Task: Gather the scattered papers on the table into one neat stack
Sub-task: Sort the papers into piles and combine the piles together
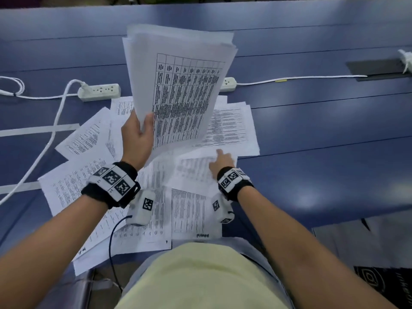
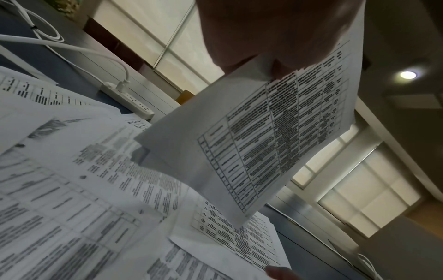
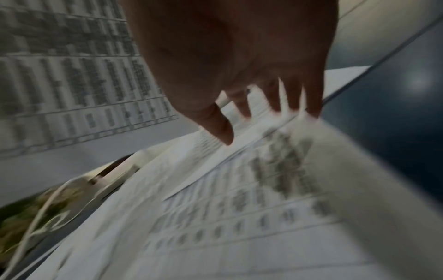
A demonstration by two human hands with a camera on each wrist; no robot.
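Held sheaf (image 1: 178, 85) above table edge (image 1: 334, 210)

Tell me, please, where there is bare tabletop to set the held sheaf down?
Bare blue table lies right of the scattered papers, below the white cord. Another strip runs beyond the power strip. Crowded: around the left hand holding the sheaf and the right hand.

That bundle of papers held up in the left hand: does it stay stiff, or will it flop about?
Probably floppy: the bundle of papers bends away above the left hand, which grips only its lower corner. Its edges are fanned unevenly, so sheets may well slip apart. Likely light, since one hand holds it up.
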